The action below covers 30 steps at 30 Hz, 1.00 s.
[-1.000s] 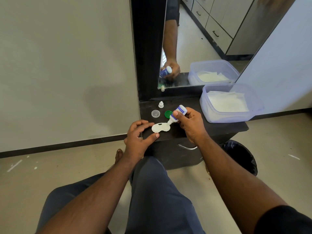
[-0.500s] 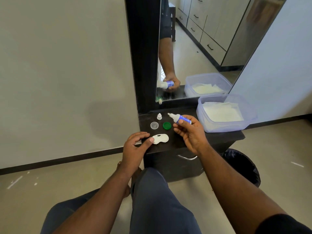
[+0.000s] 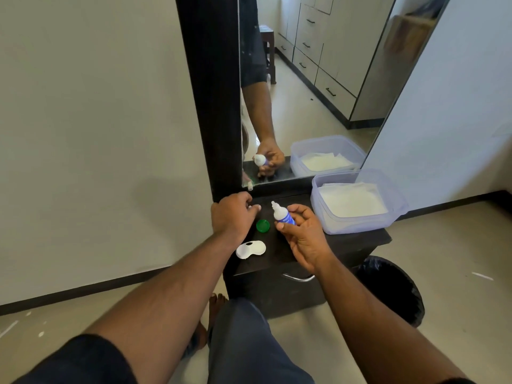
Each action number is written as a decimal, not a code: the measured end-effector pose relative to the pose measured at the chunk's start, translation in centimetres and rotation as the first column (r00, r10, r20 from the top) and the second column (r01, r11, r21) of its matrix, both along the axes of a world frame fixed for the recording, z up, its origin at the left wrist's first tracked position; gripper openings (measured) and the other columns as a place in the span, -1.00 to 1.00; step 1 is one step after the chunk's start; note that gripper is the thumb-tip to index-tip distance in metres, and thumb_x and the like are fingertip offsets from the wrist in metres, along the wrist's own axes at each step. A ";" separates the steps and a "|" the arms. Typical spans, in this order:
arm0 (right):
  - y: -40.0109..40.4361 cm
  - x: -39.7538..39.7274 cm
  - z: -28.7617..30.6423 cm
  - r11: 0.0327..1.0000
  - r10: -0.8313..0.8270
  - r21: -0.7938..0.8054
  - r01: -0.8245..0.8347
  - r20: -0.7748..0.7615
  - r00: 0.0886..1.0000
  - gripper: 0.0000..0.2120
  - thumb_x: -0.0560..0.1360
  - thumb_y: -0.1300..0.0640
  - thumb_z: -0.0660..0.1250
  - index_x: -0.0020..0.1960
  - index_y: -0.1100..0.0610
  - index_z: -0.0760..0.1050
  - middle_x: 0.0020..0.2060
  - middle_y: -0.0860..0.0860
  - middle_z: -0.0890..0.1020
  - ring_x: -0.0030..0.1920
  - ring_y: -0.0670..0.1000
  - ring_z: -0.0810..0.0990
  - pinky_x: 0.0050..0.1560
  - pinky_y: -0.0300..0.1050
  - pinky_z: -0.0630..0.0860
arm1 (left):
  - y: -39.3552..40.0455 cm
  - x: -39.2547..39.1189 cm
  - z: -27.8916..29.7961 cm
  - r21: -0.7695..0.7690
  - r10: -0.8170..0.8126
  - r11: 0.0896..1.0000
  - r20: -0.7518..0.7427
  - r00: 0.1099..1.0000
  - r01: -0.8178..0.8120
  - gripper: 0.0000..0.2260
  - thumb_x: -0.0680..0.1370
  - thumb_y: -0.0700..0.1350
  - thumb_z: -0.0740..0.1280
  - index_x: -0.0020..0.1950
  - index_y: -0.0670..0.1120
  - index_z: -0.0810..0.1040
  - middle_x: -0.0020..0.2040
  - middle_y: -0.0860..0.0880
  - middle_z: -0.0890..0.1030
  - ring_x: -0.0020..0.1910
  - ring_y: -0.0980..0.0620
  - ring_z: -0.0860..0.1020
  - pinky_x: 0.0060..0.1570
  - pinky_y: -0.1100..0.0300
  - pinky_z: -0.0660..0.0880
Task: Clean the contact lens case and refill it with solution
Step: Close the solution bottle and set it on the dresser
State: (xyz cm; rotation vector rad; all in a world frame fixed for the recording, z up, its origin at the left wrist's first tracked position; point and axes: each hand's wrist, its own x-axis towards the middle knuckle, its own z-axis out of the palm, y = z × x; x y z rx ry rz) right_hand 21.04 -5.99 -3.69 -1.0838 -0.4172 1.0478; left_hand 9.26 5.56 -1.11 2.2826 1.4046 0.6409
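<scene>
The white contact lens case (image 3: 250, 249) lies open on the dark stand (image 3: 352, 241), near its front left corner, with nothing touching it. My right hand (image 3: 304, 239) grips the small blue-labelled solution bottle (image 3: 282, 216) above the stand, nozzle uncapped and pointing up and left. At the back left of the stand, the curled fingertips of my left hand (image 3: 232, 214) pinch a small white bottle cap (image 3: 250, 208). A green case lid (image 3: 262, 225) lies between the two hands. The clear lid is hidden under my left hand.
A clear plastic tub (image 3: 360, 224) with white tissues fills the stand's right side. A tall mirror (image 3: 304, 92) in a dark frame rises behind. A black-lined bin (image 3: 393, 289) stands on the floor to the right. The stand has a drawer handle (image 3: 297, 277).
My right hand lifted the bottle off the case and turned its nozzle upward. My left hand let go of the case and reached back to the small white cap.
</scene>
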 end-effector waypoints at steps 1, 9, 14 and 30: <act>0.0 0.0 -0.1 1.000 0.005 0.000 -0.005 -0.001 1.000 -0.59 0.34 0.52 0.38 0.02 0.10 0.47 0.06 0.19 0.60 -0.02 0.05 0.63 -0.11 -0.17 0.56 | 0.0 0.1 0.0 0.027 -0.017 0.999 -0.045 0.999 0.018 -0.79 0.51 0.08 0.37 0.06 0.01 0.61 -0.05 0.02 0.67 -0.01 -0.03 0.59 0.05 0.04 0.41; 0.0 -0.1 0.2 0.999 0.037 0.004 -0.037 0.014 0.999 -0.65 0.36 0.49 0.38 0.04 0.16 0.49 0.04 0.19 0.62 0.00 0.07 0.64 -0.05 -0.14 0.59 | -0.5 -0.1 0.8 -0.098 0.012 0.995 0.325 0.946 0.021 -0.91 0.50 -0.10 0.42 -0.03 -0.04 0.67 -0.13 0.03 0.68 -0.10 0.05 0.62 0.01 0.08 0.53; -0.2 -0.2 0.4 0.998 0.053 -0.023 -0.052 0.047 0.998 -0.66 0.36 0.46 0.40 0.05 0.16 0.50 0.08 0.18 0.62 0.09 0.12 0.63 0.01 -0.09 0.59 | -2.4 -0.9 2.3 -0.347 0.137 0.931 0.626 0.768 0.117 -0.88 0.50 -0.20 0.42 -0.02 0.00 0.66 -0.10 0.06 0.67 -0.08 0.13 0.63 -0.12 0.30 0.57; -0.3 -0.3 0.2 0.998 0.041 -0.053 -0.037 0.075 0.996 -0.63 0.34 0.44 0.43 0.10 0.19 0.50 0.09 0.18 0.61 0.09 0.13 0.63 0.09 0.00 0.57 | -2.7 -0.6 3.1 -0.224 -0.027 0.961 0.507 0.861 0.161 -0.82 0.50 -0.17 0.42 0.10 -0.13 0.66 -0.02 -0.03 0.67 -0.08 0.15 0.60 -0.09 0.28 0.56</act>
